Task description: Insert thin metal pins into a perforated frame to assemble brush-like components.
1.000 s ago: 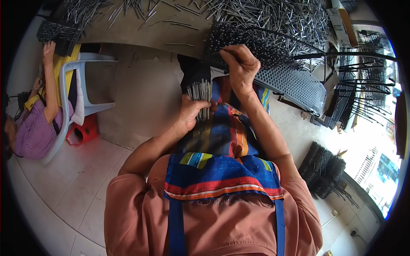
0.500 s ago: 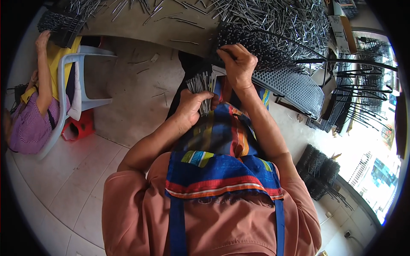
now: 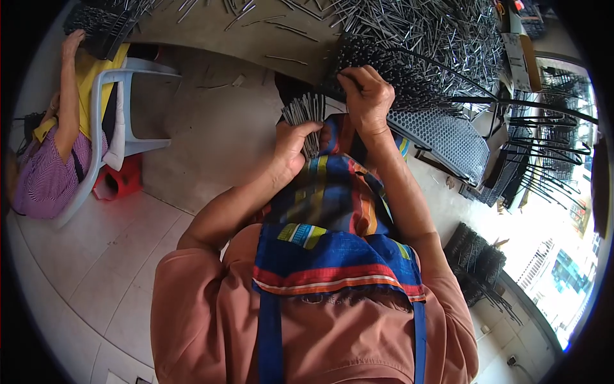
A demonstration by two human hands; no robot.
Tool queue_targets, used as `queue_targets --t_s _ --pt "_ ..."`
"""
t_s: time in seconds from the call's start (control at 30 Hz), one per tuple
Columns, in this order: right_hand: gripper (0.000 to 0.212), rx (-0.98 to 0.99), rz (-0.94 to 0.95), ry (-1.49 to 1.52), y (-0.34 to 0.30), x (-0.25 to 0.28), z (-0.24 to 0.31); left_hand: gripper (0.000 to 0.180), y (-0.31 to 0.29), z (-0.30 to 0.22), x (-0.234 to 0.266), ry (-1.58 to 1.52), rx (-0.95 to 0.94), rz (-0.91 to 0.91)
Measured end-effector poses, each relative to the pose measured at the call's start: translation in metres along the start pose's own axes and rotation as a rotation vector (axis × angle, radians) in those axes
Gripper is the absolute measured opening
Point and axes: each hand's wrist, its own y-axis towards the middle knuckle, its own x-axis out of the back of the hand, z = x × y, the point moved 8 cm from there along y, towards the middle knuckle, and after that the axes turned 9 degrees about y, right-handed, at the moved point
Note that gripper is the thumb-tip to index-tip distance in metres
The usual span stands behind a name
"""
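My left hand (image 3: 291, 146) is closed around a bundle of thin grey metal rods (image 3: 303, 110), which stand upright and fan out above the thumb, over my lap. To its right, my right hand (image 3: 372, 105) is raised with thumb and fingers pinched together. Its fingertips meet the near left edge of a dark rack (image 3: 409, 82) packed with upright rods. Whatever those fingertips hold, if anything, is too small to make out. Beyond the rack, a large heap of loose metal rods (image 3: 428, 29) covers the table (image 3: 217, 35).
A perforated metal panel (image 3: 441, 137) slants down right of my right forearm. Black wire racks (image 3: 543, 144) hang farther right, and dark bundles (image 3: 474, 262) stand on the floor. At left, a person (image 3: 54, 169) sits on a pale plastic chair (image 3: 99, 121) near a red container (image 3: 120, 179).
Both hands shift slightly right in the picture, as the whole view does. The left hand's bundle now tilts more to the left. My right hand stays pinched at the rack's edge.
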Motion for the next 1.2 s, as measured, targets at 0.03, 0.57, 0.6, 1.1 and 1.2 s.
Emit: queue_targets --t_s 0.03,0.57,0.6,1.1,1.2 --pt "0.009 0.048 0.006 -0.048 -0.001 0.001 0.004 0.014 0.001 -0.002 -0.001 -0.002 -0.024 0.025" --pt "0.01 -0.53 0.275 0.531 -0.037 -0.021 -0.023 0.018 -0.005 -0.009 -0.021 -0.041 -0.055 0.116" --pt "0.01 -0.529 0.122 0.627 -0.035 -0.011 -0.027 0.018 -0.004 -0.01 -0.021 -0.038 -0.054 0.118" --pt "0.012 0.018 -0.156 0.181 0.003 0.035 0.005 0.018 -0.004 0.0 -0.013 0.129 0.057 0.018" --pt "0.012 0.02 -0.062 0.081 0.001 0.025 -0.001 0.018 -0.005 0.0 -0.016 0.075 0.065 0.025"
